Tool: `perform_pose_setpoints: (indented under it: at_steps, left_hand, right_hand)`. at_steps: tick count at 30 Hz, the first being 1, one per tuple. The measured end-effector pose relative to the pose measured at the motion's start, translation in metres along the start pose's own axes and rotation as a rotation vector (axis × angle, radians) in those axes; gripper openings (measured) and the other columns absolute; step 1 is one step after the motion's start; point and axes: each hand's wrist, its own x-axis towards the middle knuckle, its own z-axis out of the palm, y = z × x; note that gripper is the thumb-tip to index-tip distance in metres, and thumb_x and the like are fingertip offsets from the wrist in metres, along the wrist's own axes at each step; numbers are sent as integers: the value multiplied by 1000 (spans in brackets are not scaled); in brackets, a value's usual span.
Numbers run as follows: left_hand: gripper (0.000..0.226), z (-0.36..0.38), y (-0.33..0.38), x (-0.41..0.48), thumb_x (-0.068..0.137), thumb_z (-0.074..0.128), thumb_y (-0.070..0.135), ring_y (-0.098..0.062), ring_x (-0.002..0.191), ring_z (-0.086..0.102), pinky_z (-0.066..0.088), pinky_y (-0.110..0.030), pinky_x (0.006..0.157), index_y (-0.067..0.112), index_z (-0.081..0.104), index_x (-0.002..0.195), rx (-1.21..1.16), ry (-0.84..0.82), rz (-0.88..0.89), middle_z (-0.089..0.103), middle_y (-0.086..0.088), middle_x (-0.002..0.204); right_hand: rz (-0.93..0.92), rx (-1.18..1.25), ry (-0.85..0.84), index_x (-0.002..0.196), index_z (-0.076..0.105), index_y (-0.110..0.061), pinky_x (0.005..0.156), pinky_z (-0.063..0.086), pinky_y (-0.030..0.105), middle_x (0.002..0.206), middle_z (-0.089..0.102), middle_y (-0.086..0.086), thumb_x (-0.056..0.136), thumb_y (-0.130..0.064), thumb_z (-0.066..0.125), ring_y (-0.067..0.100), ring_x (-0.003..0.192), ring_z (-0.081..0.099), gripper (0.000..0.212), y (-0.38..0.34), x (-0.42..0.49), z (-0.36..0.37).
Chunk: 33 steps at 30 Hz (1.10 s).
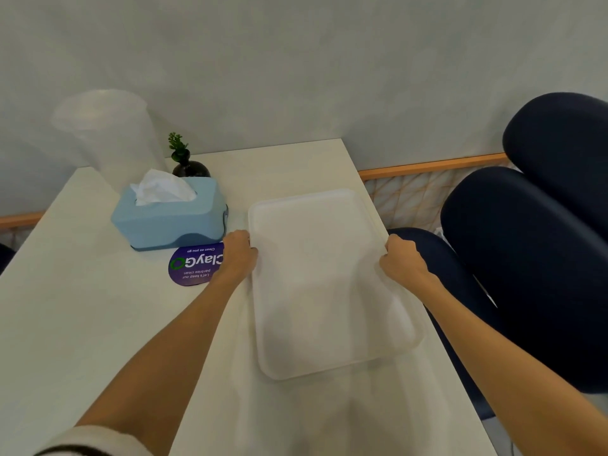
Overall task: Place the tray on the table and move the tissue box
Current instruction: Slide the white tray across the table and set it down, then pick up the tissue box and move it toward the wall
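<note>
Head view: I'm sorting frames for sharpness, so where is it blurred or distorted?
Head view: the tray is smeared, its edges ghosted; the tissue box and purple sticker read sharper; the wide lens bends the table edges.

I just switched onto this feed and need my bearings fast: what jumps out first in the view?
Both hands grip a white tray by its long sides over the right part of the white table: left hand and right hand. Just left of the tray stands a light blue tissue box, a tissue sticking up, with a purple round sticker in front of it and a small dark vase with a green sprig behind.
</note>
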Motion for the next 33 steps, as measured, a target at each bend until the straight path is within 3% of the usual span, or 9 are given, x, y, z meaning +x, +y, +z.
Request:
perform_pose_setpoints:
  at_steps: [7, 11, 15, 18, 21, 26, 29, 33]
  left_hand:
    - [22, 2, 4, 12, 90, 57, 3, -37, 103, 59, 48, -40, 94, -10, 59, 107, -33, 1, 21, 63, -27, 111]
    - [24, 5, 4, 16, 93, 54, 7, -35, 107, 57, 46, -36, 92, -9, 56, 112, 9, -2, 28, 59, -25, 117]
    - [25, 6, 1, 16, 94, 54, 9, -30, 95, 57, 46, -32, 86, -9, 55, 112, -29, 29, 28, 60, -21, 110]
    - [30, 3, 0, 12, 95, 52, 12, -26, 89, 55, 48, -35, 84, -7, 54, 118, -31, 54, 72, 57, -16, 100]
    - [36, -8, 6, 5, 95, 53, 16, -31, 104, 61, 51, -39, 88, 3, 50, 129, -8, 89, 172, 60, -18, 120]
    - [33, -38, 20, -14, 94, 55, 21, -15, 85, 59, 52, -32, 76, 16, 53, 127, -156, 269, 363, 66, -2, 105]
    - [28, -67, 11, -17, 94, 54, 30, -9, 79, 57, 48, -26, 72, 24, 55, 121, -249, 414, 351, 62, 8, 94]
    - [23, -111, -25, -4, 91, 50, 34, -19, 85, 66, 56, -39, 79, 25, 60, 110, -406, 543, 237, 70, 1, 92]
  right_hand:
    - [21, -5, 17, 112, 50, 2, 55, 39, 29, 100, 56, 17, 90, -6, 47, 27, 78, 52, 24, -4, 9, 0]
    - [4, -20, 31, 111, 51, 2, 46, 33, 24, 93, 53, 14, 90, -6, 47, 26, 74, 51, 23, -4, 11, 2]
    - [10, -52, 24, 104, 51, -2, 47, 30, 24, 93, 53, 13, 90, -7, 46, 20, 65, 47, 16, -4, 11, 0]
    - [-2, -141, 61, 112, 49, -4, 59, 43, 31, 106, 58, 16, 89, -9, 47, 28, 82, 54, 24, -9, 7, -5]
    - [-90, -183, 150, 122, 49, -4, 79, 51, 42, 117, 57, 18, 90, -10, 48, 35, 103, 55, 33, -23, 4, -12]
    - [-345, -155, 199, 121, 52, -6, 82, 52, 45, 116, 56, 19, 90, -9, 47, 35, 99, 57, 31, -68, 3, -21]
    - [-434, -108, 169, 119, 54, -9, 85, 49, 45, 116, 55, 17, 89, -11, 48, 34, 102, 56, 30, -99, 4, -19]
    - [-537, -17, 64, 118, 55, -12, 83, 51, 42, 114, 56, 13, 89, -12, 48, 30, 97, 58, 29, -136, 7, -9]
